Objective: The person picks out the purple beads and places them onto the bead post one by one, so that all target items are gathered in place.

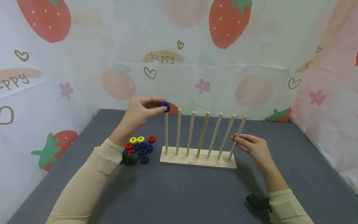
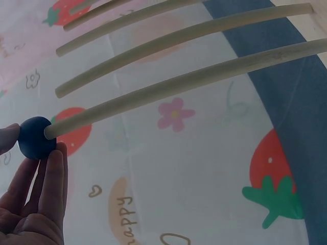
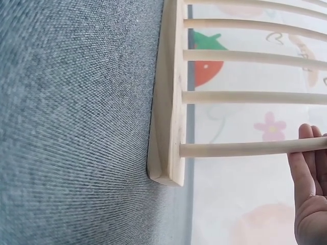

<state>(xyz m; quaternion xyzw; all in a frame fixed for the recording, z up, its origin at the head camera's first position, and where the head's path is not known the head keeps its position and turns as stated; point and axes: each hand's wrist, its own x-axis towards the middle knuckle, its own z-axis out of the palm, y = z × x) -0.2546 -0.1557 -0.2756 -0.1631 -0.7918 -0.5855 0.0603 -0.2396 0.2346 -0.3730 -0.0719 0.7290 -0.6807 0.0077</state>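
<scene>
Obscuring some beads (image 1: 130, 152) beside the pegged rack (image 1: 183, 160) is a wrist camera (image 1: 129, 159).

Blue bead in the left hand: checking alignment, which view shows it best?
Left wrist: the blue bead appears largest, at the tip of a wooden peg. The head view shows it small, its hole visible; the right wrist misses it.

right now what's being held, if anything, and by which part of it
The left hand pinches a blue ring by its outer rim; the right hand holds the rightmost peg partway up.
</scene>
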